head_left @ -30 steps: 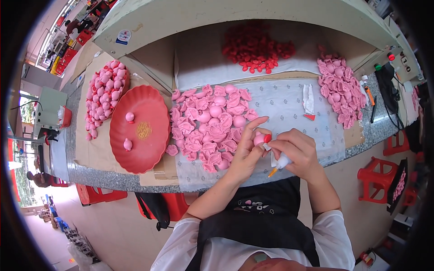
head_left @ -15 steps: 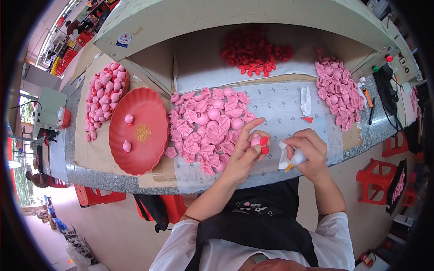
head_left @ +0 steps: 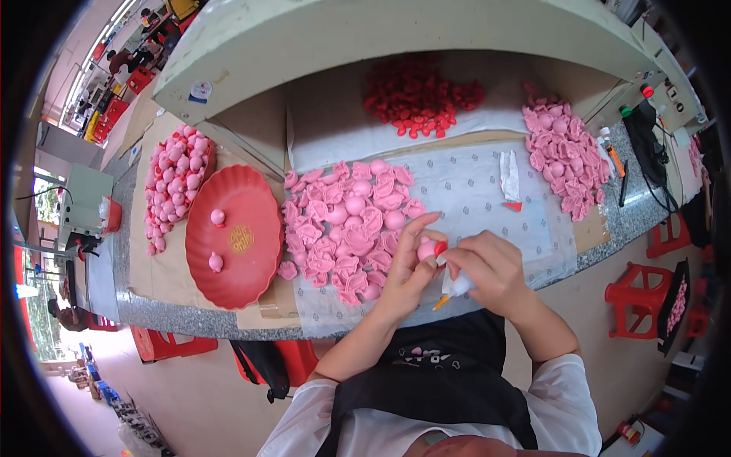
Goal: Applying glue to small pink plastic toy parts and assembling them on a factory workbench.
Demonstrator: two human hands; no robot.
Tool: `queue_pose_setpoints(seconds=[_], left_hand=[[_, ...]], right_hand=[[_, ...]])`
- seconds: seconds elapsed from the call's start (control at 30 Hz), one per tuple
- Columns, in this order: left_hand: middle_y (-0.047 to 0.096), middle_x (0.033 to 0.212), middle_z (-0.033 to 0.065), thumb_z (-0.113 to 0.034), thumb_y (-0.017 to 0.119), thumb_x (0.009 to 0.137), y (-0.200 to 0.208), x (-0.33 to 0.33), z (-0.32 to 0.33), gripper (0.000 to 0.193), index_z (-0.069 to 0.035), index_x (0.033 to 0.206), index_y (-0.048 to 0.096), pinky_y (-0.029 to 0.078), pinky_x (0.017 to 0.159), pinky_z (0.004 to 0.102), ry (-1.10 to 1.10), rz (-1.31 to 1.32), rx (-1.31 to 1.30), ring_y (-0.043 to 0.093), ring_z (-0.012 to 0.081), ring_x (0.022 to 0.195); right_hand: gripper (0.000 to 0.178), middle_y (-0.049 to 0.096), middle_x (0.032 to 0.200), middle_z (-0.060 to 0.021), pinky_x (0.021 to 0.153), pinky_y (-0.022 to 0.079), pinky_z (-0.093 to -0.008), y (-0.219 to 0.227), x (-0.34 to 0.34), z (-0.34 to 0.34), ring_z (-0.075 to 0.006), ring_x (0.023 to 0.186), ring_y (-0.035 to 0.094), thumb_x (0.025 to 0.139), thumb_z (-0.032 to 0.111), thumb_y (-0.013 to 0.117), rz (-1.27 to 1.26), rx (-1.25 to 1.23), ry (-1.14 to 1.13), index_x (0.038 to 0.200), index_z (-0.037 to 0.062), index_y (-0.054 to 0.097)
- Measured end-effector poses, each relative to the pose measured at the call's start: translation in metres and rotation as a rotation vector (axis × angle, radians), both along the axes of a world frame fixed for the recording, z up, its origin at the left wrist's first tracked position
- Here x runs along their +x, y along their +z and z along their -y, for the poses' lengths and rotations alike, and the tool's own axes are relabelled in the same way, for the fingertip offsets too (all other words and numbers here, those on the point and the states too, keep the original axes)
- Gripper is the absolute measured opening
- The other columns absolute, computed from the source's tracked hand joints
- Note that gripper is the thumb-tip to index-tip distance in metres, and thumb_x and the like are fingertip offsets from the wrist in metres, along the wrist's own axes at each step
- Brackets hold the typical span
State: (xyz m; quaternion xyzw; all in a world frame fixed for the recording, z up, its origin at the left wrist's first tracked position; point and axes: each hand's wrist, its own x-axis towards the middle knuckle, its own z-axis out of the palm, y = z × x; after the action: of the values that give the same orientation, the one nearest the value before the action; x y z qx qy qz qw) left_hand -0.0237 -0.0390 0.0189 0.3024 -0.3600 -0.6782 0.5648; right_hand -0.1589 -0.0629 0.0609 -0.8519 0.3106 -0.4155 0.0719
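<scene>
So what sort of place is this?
Probably a workshop or small factory for hand assembly: a loose heap of pink parts and one of red parts cover the workbench, the person wears a black apron, and a red stool stands nearby.

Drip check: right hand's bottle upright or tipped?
Tipped: white bottle slants in the right hand, its orange nozzle toward the picture's lower left.
</scene>
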Motion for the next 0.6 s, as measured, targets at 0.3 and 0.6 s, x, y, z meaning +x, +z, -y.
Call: queue_pose_setpoints(seconds=[0.3,0.6], left_hand=[[0.044,0.083,0.0060,-0.007,0.046,0.074,-0.009,0.001,-0.002,0.049,-0.007,0.120,0.027,0.032,0.056,0.0195,0.072,0.082,-0.020,0.038,0.0087,0.064],[0.045,0.080,0.0078,-0.006,0.047,0.072,-0.007,0.003,-0.001,0.048,-0.013,0.117,0.034,0.034,0.061,0.0257,0.013,-0.270,0.133,0.038,0.0116,0.057]], right_hand=[[0.011,0.053,0.069,-0.0048,0.055,0.038,-0.0211,-0.009,-0.050,0.003,-0.0100,0.060,0.049,0.063,-0.003,0.061,0.384,0.435,-0.124,0.069,0.0024,0.055],[0.011,0.055,0.070,-0.0029,0.063,0.040,-0.0208,-0.048,-0.068,0.007,-0.0090,0.066,0.050,0.065,0.003,0.064,0.617,0.852,-0.170,0.073,0.0004,0.057]])
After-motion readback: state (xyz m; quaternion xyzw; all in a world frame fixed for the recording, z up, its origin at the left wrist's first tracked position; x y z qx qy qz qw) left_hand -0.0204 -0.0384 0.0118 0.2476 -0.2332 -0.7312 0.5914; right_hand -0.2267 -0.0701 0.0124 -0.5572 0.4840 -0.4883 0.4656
